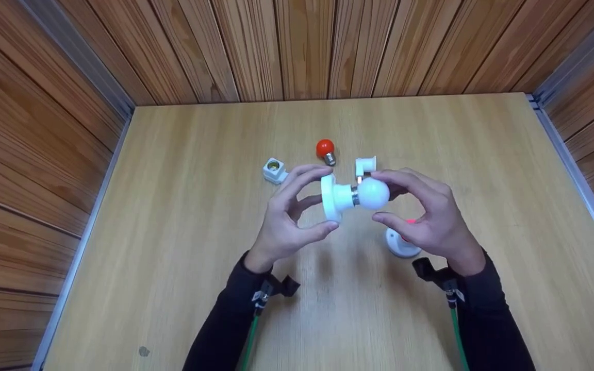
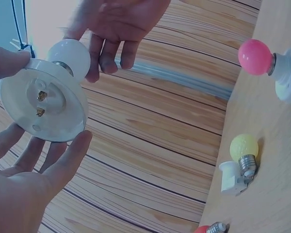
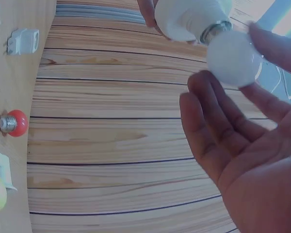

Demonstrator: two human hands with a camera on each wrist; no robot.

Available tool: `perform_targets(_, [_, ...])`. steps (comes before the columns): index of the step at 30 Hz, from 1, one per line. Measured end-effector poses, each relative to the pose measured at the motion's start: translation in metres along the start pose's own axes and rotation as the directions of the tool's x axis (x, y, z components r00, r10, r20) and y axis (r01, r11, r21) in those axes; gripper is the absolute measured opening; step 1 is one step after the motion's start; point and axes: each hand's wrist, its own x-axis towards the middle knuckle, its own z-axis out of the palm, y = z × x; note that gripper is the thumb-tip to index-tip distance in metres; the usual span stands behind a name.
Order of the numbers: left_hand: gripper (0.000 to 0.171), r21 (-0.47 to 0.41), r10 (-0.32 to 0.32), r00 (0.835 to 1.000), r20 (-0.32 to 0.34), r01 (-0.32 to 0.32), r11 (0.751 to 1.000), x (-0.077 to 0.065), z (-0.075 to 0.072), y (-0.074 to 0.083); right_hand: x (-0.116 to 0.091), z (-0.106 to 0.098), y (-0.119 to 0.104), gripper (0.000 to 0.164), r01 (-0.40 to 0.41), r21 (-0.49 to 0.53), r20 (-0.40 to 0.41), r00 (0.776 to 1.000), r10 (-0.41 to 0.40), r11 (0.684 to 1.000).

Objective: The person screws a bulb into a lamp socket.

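My left hand (image 1: 289, 221) grips a round white lamp holder (image 1: 331, 200) by its rim, thumb below and fingers above. Its hollow back, with two brass screws, faces the left wrist camera. A white globe bulb (image 1: 374, 194) sits in the holder's mouth, and part of its metal screw cap shows between them. My right hand (image 1: 431, 214) pinches that bulb between thumb and forefinger, its other fingers loosely bent beneath the glass in the right wrist view. Holder and bulb are held sideways, raised above the table.
On the wooden table (image 1: 173, 247) lie a red bulb (image 1: 325, 148), a white square socket (image 1: 275, 171) and a white angled socket (image 1: 365, 166) beside a yellow bulb (image 2: 244, 147). Under my right hand stands a white round holder (image 1: 401, 246) with a pink bulb (image 2: 256, 57). Wooden walls enclose the table.
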Motion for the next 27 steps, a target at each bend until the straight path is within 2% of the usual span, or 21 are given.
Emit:
perform_targets(6, [0.072,-0.020,-0.031,0.999,0.022,0.031,0.999,0.000,-0.001,0.002,0.000,-0.004,0.000,0.064,0.039,-0.035,0.014,0.999,-0.039,0.999])
perform_targets(15, [0.072,-0.049,-0.053,0.997,0.047,0.056,0.997,-0.001,-0.002,0.003,0.001,-0.002,0.003,0.051,0.122,0.046,-0.015,0.992,-0.121,0.991])
perform_targets(22, [0.071,-0.066,-0.072,0.995,0.065,0.076,0.995,-0.001,-0.002,0.003,0.003,0.003,0.005,0.043,0.248,0.091,-0.096,0.966,-0.240,0.964])
perform_targets(27, [0.072,-0.063,-0.071,0.995,0.067,0.075,0.995,-0.001,-0.002,0.004,0.004,0.007,0.005,0.035,0.297,0.131,-0.128,0.951,-0.281,0.946])
